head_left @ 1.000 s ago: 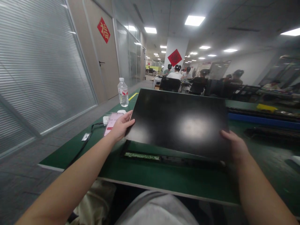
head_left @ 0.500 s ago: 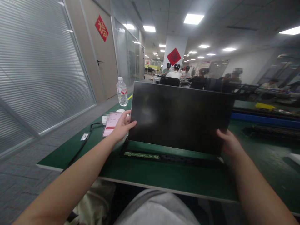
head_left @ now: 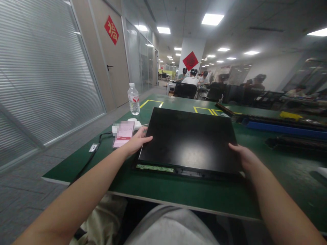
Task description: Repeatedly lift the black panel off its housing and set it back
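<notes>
A black display panel (head_left: pixel 189 139) lies nearly flat on the green bench (head_left: pixel 178 190), over a circuit strip (head_left: pixel 154 168). The left hand (head_left: pixel 136 143) and right hand (head_left: pixel 242 156) grip its side edges. A phone (head_left: pixel 123 134) and a water bottle (head_left: pixel 134 99) stand just left.

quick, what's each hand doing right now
Left hand: grips the left edge of the black panel.
Right hand: grips the panel's right edge.
</notes>
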Demonstrator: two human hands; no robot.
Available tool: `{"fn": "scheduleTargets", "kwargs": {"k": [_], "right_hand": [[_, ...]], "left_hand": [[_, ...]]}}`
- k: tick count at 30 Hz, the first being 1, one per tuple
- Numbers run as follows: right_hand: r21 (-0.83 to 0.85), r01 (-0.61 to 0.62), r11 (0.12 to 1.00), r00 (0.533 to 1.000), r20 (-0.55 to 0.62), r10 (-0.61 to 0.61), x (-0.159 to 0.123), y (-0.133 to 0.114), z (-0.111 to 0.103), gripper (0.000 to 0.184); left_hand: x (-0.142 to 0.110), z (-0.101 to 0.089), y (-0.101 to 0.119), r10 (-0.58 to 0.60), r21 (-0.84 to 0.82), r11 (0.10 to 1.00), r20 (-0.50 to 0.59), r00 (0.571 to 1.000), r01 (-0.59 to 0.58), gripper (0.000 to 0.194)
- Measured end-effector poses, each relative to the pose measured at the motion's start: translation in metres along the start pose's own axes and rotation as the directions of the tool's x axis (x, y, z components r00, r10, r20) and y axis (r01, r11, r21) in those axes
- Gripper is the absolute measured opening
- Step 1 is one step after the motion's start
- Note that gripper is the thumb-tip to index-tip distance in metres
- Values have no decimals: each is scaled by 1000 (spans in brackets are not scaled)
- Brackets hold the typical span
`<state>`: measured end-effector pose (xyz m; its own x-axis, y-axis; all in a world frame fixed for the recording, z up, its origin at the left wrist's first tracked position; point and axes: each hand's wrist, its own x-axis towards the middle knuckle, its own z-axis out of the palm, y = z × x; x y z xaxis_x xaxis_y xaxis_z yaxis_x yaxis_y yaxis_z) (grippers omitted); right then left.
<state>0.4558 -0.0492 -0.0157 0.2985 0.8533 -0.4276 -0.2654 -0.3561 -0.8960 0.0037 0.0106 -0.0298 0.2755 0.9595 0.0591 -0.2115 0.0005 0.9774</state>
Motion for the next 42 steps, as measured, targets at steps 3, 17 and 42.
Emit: {"fn": "scheduleTargets", "kwargs": {"k": [3, 17, 42], "right_hand": [[-15, -6, 1000, 1000, 4, 6, -1, -1, 2, 20], [-46, -6, 999, 1000, 26, 7, 3, 3, 3, 28], [-160, -7, 987, 997, 70, 18, 11, 6, -3, 38]], "left_hand": [[1, -1, -1, -3, -4, 1000, -15, 1000, 3, 52], [-2, 2, 2, 30, 93, 995, -14, 999, -29, 64], [-2, 3, 5, -21, 64, 998, -48, 999, 24, 62]]}}
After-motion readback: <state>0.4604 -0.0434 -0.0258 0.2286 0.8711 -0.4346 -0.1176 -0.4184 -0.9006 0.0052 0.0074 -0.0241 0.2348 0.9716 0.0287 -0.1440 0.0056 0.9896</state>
